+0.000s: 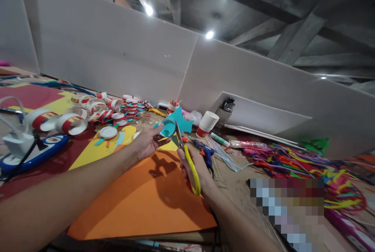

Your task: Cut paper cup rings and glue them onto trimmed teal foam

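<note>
My left hand is closed on a teal paper piece, which curls near my fingers and spreads into pointed tips further out. My right hand grips yellow-handled scissors; their blades point up and away, reaching into the teal paper just right of my left fingers. Both hands hover above a large orange paper sheet lying on the table.
Red-and-white paper rings and stacked discs lie at the left. A stack of paper cups, a blue glue gun, a glue stick and a bottle sit behind. Colourful pipe cleaners pile up at the right. White wall panels back the table.
</note>
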Demonstrator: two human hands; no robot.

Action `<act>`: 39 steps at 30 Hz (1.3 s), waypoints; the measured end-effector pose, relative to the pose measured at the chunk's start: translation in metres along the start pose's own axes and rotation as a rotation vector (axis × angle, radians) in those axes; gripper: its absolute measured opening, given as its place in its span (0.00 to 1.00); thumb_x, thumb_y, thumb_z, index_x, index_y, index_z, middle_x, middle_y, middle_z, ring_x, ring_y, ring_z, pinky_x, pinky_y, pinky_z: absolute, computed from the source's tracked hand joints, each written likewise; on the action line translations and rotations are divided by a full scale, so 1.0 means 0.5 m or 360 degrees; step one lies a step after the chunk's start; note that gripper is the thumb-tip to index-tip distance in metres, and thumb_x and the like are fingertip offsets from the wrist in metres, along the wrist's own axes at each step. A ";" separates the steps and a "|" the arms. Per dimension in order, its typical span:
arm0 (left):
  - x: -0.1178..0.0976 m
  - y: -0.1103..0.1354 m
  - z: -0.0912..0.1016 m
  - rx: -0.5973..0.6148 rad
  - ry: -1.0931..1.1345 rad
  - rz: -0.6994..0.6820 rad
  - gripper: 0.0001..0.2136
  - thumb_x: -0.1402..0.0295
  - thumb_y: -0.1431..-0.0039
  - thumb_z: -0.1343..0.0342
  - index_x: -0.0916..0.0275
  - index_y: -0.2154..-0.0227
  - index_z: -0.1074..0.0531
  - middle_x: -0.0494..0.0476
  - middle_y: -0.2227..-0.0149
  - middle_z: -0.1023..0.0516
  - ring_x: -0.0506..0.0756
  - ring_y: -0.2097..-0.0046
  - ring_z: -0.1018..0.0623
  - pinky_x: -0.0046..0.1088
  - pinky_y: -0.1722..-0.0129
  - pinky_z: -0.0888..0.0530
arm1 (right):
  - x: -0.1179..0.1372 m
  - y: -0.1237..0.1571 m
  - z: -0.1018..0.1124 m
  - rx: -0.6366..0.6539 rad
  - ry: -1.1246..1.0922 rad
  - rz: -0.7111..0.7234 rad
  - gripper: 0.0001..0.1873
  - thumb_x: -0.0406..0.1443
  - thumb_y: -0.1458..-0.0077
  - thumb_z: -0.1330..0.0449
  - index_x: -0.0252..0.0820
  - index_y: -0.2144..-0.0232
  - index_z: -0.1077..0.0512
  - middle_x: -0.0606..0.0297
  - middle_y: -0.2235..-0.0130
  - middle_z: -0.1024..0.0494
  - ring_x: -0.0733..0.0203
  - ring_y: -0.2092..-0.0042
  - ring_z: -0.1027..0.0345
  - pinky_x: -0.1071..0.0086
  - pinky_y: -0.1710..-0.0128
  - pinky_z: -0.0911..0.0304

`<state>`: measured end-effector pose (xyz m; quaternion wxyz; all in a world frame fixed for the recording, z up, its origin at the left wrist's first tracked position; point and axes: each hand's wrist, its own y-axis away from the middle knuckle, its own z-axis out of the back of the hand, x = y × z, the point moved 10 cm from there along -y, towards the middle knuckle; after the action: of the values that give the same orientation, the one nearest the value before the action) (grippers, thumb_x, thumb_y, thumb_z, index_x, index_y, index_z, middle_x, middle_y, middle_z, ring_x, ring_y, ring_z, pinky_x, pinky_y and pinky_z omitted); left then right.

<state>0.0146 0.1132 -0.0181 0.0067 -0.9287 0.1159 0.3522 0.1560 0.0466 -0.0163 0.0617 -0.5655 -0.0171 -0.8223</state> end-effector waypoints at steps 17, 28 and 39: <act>-0.026 -0.001 0.002 0.0002 -0.0166 -0.0033 0.06 0.71 0.42 0.43 0.67 0.65 0.24 0.60 0.65 0.20 0.53 0.69 0.21 0.33 0.69 0.21 | 0.012 0.012 -0.002 -0.0006 -0.0005 -0.0034 0.18 0.52 0.45 0.44 0.45 0.68 0.39 0.74 0.77 0.37 0.73 0.83 0.47 0.80 0.88 0.48; -0.026 -0.009 0.014 -0.0017 -0.0135 0.0004 0.07 0.71 0.39 0.46 0.67 0.64 0.24 0.59 0.68 0.20 0.54 0.69 0.20 0.34 0.68 0.20 | 0.004 0.021 -0.009 0.0012 0.0023 -0.0082 0.21 0.55 0.45 0.46 0.45 0.68 0.38 0.75 0.78 0.39 0.73 0.84 0.47 0.80 0.89 0.49; 0.017 -0.001 0.009 -0.0027 0.0134 0.0088 0.08 0.68 0.41 0.43 0.65 0.61 0.25 0.58 0.69 0.19 0.53 0.70 0.19 0.33 0.66 0.20 | -0.019 0.021 -0.010 -0.0036 -0.0113 -0.0258 0.22 0.56 0.46 0.45 0.46 0.64 0.39 0.77 0.78 0.39 0.73 0.86 0.49 0.80 0.91 0.50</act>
<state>0.0179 0.1126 -0.0270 -0.0160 -0.9392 0.1387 0.3137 0.1559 0.0363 -0.0274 -0.0123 -0.5916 -0.0558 -0.8042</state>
